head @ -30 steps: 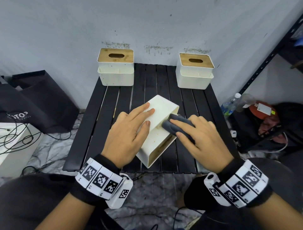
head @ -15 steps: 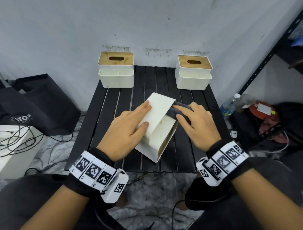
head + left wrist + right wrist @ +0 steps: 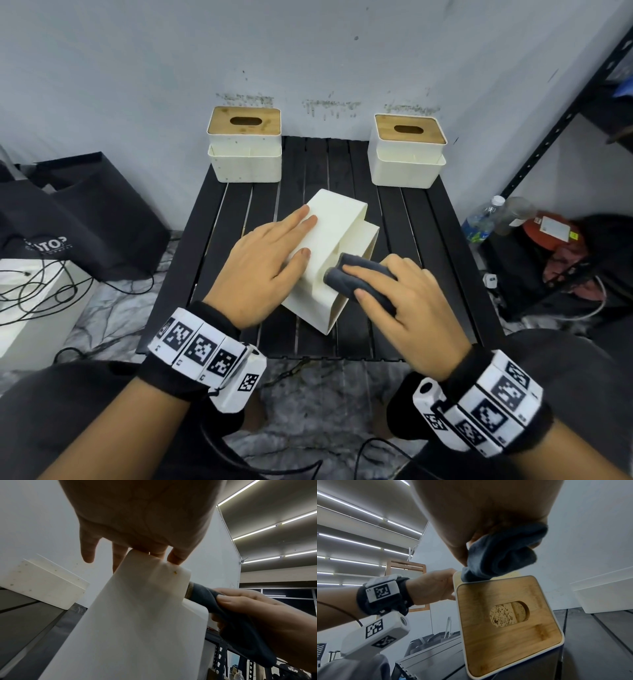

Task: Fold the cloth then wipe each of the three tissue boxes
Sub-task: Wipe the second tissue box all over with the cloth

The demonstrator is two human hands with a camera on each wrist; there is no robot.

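Note:
A white tissue box [image 3: 334, 240] lies tipped on its side in the middle of the black slatted table [image 3: 442, 240], its wooden lid [image 3: 505, 622] facing right. My left hand [image 3: 270, 260] rests flat on its upper face with straight fingers, seen from below as fingers [image 3: 87, 550] over the box [image 3: 137, 615]. My right hand [image 3: 400, 301] grips a folded dark grey cloth [image 3: 356, 277] and presses it on the box's near right edge; the cloth [image 3: 501, 555] is bunched under the fingers. Two more white tissue boxes stand upright at the back left [image 3: 245, 150] and back right [image 3: 407, 154].
A black bag [image 3: 78, 219] and a white box with cables [image 3: 30, 301] sit on the floor to the left. Right of the table stands a black metal shelf [image 3: 561, 137], with plastic bottles [image 3: 483, 222] and a red object [image 3: 548, 233] below it.
My right hand has slid the cloth from the box's far end back toward me along its right edge. The left hand stays flat on the box.

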